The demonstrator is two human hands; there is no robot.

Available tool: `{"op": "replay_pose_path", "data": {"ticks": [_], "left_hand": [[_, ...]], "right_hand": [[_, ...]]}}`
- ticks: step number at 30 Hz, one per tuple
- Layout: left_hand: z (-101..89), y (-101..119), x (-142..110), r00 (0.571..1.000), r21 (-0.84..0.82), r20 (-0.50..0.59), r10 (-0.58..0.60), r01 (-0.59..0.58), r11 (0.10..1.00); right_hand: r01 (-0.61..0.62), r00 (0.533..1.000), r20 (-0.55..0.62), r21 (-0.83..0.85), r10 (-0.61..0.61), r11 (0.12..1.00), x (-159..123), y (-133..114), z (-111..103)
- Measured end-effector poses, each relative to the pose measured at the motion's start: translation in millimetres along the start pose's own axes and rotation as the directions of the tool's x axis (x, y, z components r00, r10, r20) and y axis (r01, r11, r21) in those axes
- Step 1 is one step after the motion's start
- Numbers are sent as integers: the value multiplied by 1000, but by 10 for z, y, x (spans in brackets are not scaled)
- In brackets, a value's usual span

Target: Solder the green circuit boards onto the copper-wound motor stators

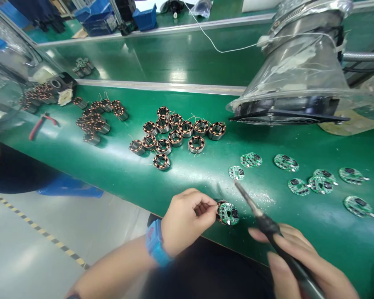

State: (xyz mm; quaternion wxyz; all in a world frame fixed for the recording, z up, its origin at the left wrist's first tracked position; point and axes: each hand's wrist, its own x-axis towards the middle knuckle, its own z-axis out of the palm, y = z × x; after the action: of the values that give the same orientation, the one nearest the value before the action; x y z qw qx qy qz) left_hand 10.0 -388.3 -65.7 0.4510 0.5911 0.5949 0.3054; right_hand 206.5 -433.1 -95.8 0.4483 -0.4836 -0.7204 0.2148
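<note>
My right hand (299, 261) is shut around the dark grip of a soldering iron (264, 220), with its thin tip angled up-left and hanging over the green bench mat. My left hand (187, 216) pinches its fingertips together at the edge of a round green circuit board (228, 214), which sits on a copper-wound motor stator. Whatever lies between those fingertips is too small to make out. The iron's tip is apart from the board. Several more stators (174, 133) stand in a cluster farther up the mat, and several round green boards (319, 185) lie to the right.
A clear plastic fume hood (289, 79) with a black base stands at the upper right. More stators (92, 122) and red-handled pliers (42, 126) lie at the left. Solder specks dot the mat near the iron. A blue wristband (157, 243) circles my left wrist.
</note>
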Motion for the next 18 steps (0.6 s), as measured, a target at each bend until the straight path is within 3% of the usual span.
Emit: {"op": "replay_pose_path", "data": {"ticks": [3, 7, 12, 16, 18], "left_hand": [[57, -12, -82, 997, -56, -12, -71, 70, 996], [58, -59, -166, 983, -114, -5, -182, 180, 977], [38, -84, -43, 997, -93, -37, -66, 63, 994], [165, -48, 50, 994, -186, -63, -93, 80, 979], [191, -55, 47, 997, -128, -79, 6, -16, 992]], "right_hand": [[69, 998, 18, -170, -67, 983, 112, -41, 179], [65, 998, -8, -159, -67, 985, 179, -59, 284], [60, 998, 22, -124, -58, 990, 192, -39, 262], [59, 998, -1, -106, -60, 993, 176, -27, 284], [63, 998, -21, -106, -65, 992, 170, -32, 292]]}}
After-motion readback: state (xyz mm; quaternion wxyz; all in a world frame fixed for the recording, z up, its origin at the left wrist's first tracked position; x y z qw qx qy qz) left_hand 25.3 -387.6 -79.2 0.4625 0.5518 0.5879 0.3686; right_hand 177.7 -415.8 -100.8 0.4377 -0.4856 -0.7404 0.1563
